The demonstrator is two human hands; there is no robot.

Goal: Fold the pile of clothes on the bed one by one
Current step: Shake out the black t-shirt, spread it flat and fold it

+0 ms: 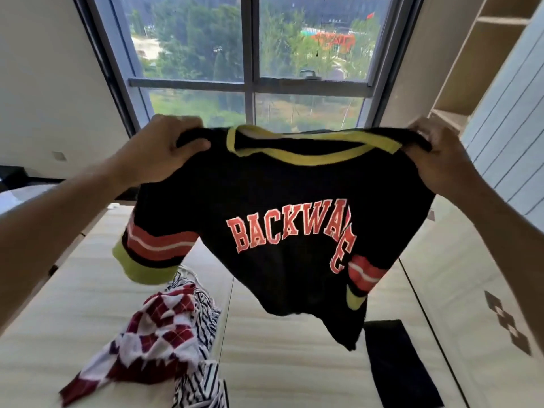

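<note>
Before a big window (pixel 250 54), the black jersey (pixel 279 201) hangs spread above the pale bed (pixel 294 363), left hand (pixel 164 148) and right hand (pixel 435 154) each pinching one shoulder. Under it: argyle-and-striped pile (pixel 159 334) at left, folded black cloth (pixel 397 363) near the right edge, mattress showing between.

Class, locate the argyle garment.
Head view, lower left: the red-and-white argyle knit garment lies crumpled on the pale bed, overlapping a black-and-white striped garment.
</note>
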